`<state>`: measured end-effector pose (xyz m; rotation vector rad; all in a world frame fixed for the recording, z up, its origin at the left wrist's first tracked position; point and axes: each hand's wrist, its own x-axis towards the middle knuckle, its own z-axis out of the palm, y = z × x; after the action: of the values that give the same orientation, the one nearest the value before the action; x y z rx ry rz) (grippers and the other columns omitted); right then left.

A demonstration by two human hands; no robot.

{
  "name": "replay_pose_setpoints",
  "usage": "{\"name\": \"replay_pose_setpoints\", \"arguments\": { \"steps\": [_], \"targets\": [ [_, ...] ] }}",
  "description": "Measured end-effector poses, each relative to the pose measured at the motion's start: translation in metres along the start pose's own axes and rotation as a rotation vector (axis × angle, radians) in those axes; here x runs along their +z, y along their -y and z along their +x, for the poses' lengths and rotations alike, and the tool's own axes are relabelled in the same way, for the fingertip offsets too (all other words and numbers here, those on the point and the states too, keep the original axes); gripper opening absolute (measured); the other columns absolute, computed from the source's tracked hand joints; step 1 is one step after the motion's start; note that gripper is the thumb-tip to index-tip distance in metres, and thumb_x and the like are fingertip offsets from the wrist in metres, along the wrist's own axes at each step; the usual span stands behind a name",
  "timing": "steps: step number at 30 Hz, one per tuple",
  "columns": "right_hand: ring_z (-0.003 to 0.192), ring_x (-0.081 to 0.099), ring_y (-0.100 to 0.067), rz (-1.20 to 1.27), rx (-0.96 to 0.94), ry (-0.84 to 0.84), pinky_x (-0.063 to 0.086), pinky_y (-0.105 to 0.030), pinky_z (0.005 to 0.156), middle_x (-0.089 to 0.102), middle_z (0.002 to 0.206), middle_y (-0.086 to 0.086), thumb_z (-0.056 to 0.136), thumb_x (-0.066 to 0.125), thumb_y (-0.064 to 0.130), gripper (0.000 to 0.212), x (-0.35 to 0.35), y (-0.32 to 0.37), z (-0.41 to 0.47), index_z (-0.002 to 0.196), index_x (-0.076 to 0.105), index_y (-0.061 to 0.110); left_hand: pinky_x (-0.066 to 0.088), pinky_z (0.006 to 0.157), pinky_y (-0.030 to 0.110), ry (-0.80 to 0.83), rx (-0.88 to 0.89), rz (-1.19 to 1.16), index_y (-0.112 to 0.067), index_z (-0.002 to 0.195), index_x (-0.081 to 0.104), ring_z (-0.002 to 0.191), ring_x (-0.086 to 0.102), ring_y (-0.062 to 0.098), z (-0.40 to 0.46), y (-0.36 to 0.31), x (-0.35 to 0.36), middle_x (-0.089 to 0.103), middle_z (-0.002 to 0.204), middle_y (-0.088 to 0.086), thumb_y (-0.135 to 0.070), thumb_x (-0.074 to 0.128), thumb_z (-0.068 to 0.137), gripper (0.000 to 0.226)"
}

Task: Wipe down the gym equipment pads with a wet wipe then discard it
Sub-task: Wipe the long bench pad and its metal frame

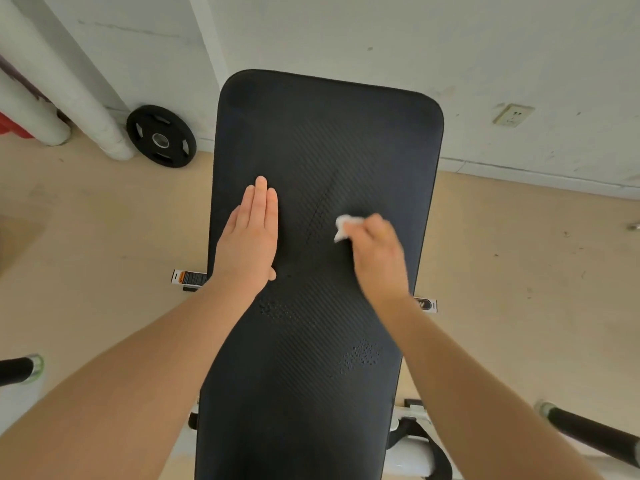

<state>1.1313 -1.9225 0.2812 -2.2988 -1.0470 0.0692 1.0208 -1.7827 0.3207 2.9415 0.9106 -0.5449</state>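
Your left hand (251,233) lies flat on the long black textured bench pad (322,140), fingers straight and pressed together, pointing toward twelve o'clock; it grips nothing and sits near the pad's nine o'clock edge. Your right hand (375,249) is at about three o'clock from the left one, also on the pad, its fingers curled round a small crumpled white wet wipe (344,227). The wipe pokes out from the fingertips on their ten o'clock side and touches the pad surface just right of the pad's middle line. The hand looks slightly blurred, so the exact lie of each finger is hard to make out.

Damp speckled patches show on the pad below your hands, one near your left wrist and another toward five o'clock.

Off the pad, a round black weight plate (161,136) leans against the white wall (485,46) at ten o'clock, beside thick white pipes (62,84). A beige wall socket (513,115) sits at two o'clock. Black foam-covered bars (588,431) stand out from the bench frame at four and eight o'clock over the tan floor (519,271).
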Motion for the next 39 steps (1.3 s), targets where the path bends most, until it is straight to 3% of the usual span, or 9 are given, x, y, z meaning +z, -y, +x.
{"name": "replay_pose_setpoints", "arguments": {
  "steps": [6, 12, 14, 16, 22, 27, 32, 36, 39],
  "targets": [
    [0.089, 0.052, 0.005, -0.163, -0.190, 0.135, 0.035, -0.011, 0.078, 0.063, 0.094, 0.016, 0.084, 0.056, 0.035, 0.026, -0.017, -0.013, 0.003, 0.069, 0.062, 0.014, -0.006, 0.112, 0.043, -0.078, -0.024, 0.074, -0.007, 0.144, -0.017, 0.141, -0.014, 0.037, -0.006, -0.003, 0.003, -0.019, 0.153, 0.016, -0.035, 0.077, 0.071, 0.122],
    [0.098, 0.048, -0.004, -0.202, -0.037, -0.144, 0.037, -0.023, 0.089, 0.056, 0.089, 0.020, 0.083, 0.058, 0.029, 0.022, -0.039, -0.024, 0.049, 0.064, 0.064, 0.020, -0.001, 0.114, 0.043, -0.095, -0.010, 0.028, -0.011, 0.145, -0.016, 0.142, -0.011, 0.036, -0.009, -0.005, 0.007, -0.018, 0.153, 0.015, -0.026, 0.075, 0.075, 0.116],
    [0.097, 0.051, -0.018, -0.022, 0.037, -0.115, 0.040, -0.030, 0.086, 0.059, 0.097, 0.003, 0.087, 0.055, 0.011, 0.015, -0.026, -0.023, 0.019, 0.081, 0.068, 0.013, 0.001, 0.115, 0.044, -0.136, 0.045, 0.014, -0.011, 0.146, -0.013, 0.142, -0.010, 0.036, -0.017, -0.010, 0.010, -0.016, 0.154, 0.015, -0.012, 0.067, 0.080, 0.104],
    [0.091, 0.053, -0.030, -0.117, -0.037, -0.054, 0.047, -0.039, 0.080, 0.060, 0.097, -0.013, 0.081, 0.054, -0.008, 0.023, -0.009, -0.030, -0.029, 0.096, 0.067, 0.004, 0.000, 0.115, 0.044, -0.112, 0.140, 0.035, -0.013, 0.146, -0.014, 0.141, -0.012, 0.036, -0.021, -0.021, 0.011, -0.021, 0.152, 0.016, -0.005, 0.060, 0.082, 0.098],
    [0.085, 0.056, -0.026, -0.157, -0.236, 0.059, 0.048, -0.032, 0.072, 0.063, 0.090, -0.008, 0.082, 0.048, 0.004, 0.023, -0.020, -0.045, -0.036, 0.083, 0.070, 0.012, 0.001, 0.115, 0.041, -0.001, 0.110, -0.009, -0.004, 0.143, -0.018, 0.141, -0.011, 0.037, -0.008, -0.056, 0.010, -0.022, 0.151, 0.020, -0.047, 0.075, 0.069, 0.126],
    [0.095, 0.058, -0.011, -0.202, -0.045, -0.137, 0.043, -0.035, 0.091, 0.059, 0.089, 0.005, 0.078, 0.057, 0.028, 0.024, -0.046, -0.049, 0.052, 0.056, 0.058, 0.018, 0.005, 0.115, 0.042, -0.020, 0.055, 0.035, 0.000, 0.142, -0.019, 0.141, -0.009, 0.040, -0.005, -0.069, 0.015, -0.020, 0.150, 0.025, -0.048, 0.076, 0.066, 0.130],
    [0.098, 0.052, -0.011, -0.065, 0.014, -0.121, 0.038, -0.019, 0.089, 0.060, 0.093, 0.004, 0.085, 0.060, 0.008, 0.014, -0.024, -0.043, -0.011, 0.074, 0.066, 0.014, 0.004, 0.115, 0.040, 0.016, 0.029, 0.004, -0.001, 0.142, -0.019, 0.141, -0.010, 0.038, -0.007, -0.071, 0.012, -0.021, 0.150, 0.023, -0.041, 0.077, 0.069, 0.127],
    [0.097, 0.055, -0.026, -0.010, -0.085, 0.087, 0.048, -0.038, 0.082, 0.062, 0.101, -0.007, 0.084, 0.054, 0.000, 0.016, -0.028, -0.056, -0.047, 0.083, 0.068, 0.008, 0.004, 0.115, 0.039, 0.024, 0.012, -0.035, -0.003, 0.143, -0.017, 0.142, -0.010, 0.036, -0.010, -0.072, 0.006, -0.019, 0.152, 0.021, -0.038, 0.077, 0.069, 0.124],
    [0.095, 0.054, -0.032, -0.052, -0.065, 0.057, 0.044, -0.034, 0.080, 0.059, 0.103, -0.016, 0.087, 0.049, -0.003, 0.022, -0.043, -0.061, -0.001, 0.099, 0.067, 0.004, 0.003, 0.115, 0.039, 0.022, -0.013, -0.045, -0.003, 0.143, -0.017, 0.142, -0.010, 0.037, -0.010, -0.077, 0.005, -0.019, 0.152, 0.020, -0.036, 0.078, 0.069, 0.125]
  ]
}}
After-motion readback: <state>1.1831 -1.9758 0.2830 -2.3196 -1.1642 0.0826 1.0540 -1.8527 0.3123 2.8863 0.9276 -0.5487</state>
